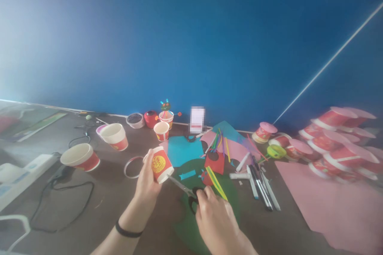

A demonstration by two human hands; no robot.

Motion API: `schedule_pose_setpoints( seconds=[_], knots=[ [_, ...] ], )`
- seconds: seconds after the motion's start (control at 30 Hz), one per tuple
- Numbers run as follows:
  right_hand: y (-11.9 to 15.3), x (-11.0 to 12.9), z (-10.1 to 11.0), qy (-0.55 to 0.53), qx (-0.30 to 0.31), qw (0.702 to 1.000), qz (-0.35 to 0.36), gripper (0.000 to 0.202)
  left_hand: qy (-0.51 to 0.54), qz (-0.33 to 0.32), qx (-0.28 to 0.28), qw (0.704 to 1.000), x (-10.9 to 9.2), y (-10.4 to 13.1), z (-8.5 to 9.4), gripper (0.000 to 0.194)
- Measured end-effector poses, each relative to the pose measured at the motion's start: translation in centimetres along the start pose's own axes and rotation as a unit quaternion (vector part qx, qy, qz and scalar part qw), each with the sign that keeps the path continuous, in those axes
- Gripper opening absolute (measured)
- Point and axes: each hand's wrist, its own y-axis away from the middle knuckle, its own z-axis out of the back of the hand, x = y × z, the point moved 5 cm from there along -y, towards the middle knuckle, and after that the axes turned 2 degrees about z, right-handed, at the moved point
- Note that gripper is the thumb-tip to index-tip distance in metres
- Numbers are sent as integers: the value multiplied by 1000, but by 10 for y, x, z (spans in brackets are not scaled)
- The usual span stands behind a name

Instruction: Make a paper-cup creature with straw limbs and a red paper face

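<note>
My left hand [147, 180] grips a red and white paper cup [160, 163] with a yellow emblem, tilted on its side. In my right hand [214, 212] is a pair of scissors [181, 187] with black handles. Its blade tip meets the lower right edge of the cup; whether it cuts into the paper I cannot tell. Below lie a dark green paper sheet [191, 223], a small blue paper strip [187, 175] and a yellow-green strip [217, 183]. A red paper piece [214, 162] with a hole lies just beyond them.
Paper cups [113, 137] stand at left, near a tape roll [133, 167] and a power strip [30, 177] with cables. Several markers [263, 185] and pink paper [335, 203] lie at right. Stacked red cups [338, 139] and a blue wall [191, 48] bound the table.
</note>
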Motion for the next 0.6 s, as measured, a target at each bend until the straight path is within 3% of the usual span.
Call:
schedule_pose_setpoints(
  seconds=[0.13, 0.23, 0.3, 0.37, 0.43, 0.47, 0.5, 0.53, 0.57, 0.6],
  knots=[
    [-1, -2, -7, -93, -7, 996, 14, 23, 0, 0, 9, 1000, 1, 1, -4, 27],
    [-4, -7, -19, -308, 22, 951, 17, 13, 1, -14, 3, 1000, 1, 0, -4, 22],
    [-6, -9, -36, -487, 109, 867, -6, 13, -3, -6, 2, 1000, 3, -1, -5, 20],
    [-4, -3, -54, -644, 228, 729, -25, 18, -4, 3, 9, 1000, 5, -1, -6, 22],
    [-1, 5, -63, -750, 305, 586, -23, 23, -1, 3, 20, 1000, 5, -1, -7, 26],
    [-1, 8, -65, -781, 319, 537, -16, 25, 0, 0, 23, 1000, 5, -1, -7, 26],
    [0, 10, -65, -796, 323, 512, -13, 26, 2, -1, 27, 1000, 5, -1, -8, 26],
    [1, 10, -66, -792, 320, 519, -19, 26, 2, 4, 29, 1000, 5, -1, -8, 25],
    [2, 9, -65, -771, 307, 557, -33, 26, 2, 13, 28, 1000, 5, -1, -9, 24],
    [1, 5, -62, -731, 278, 622, -47, 24, 2, 23, 25, 999, 6, -1, -10, 23]
  ],
)
